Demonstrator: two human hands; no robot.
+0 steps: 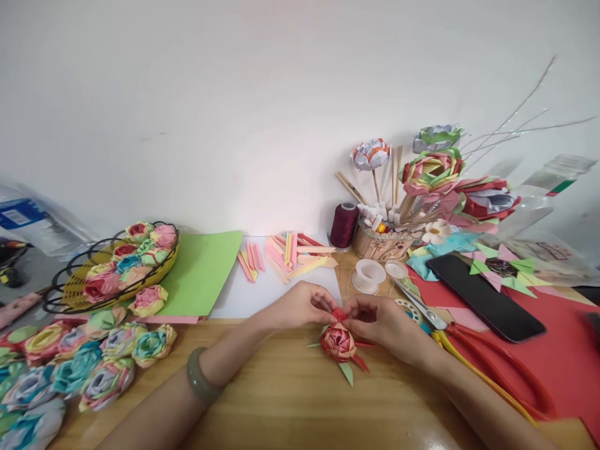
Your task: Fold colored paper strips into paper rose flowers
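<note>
At lower centre of frame, we pinch a red petal (338, 314) with left fingers (323, 301) and right fingers (359, 303); the paper flower (338, 343) appears core-complete, its outer petals (360, 362) unfolded.

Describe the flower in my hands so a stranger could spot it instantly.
On the wooden table, find where the left hand and right hand come together. They pinch the far edge of a round, reddish paper flower. Unlike the blossoms clustered at left, it has slim, pointed red and green petals jutting outward.
</note>
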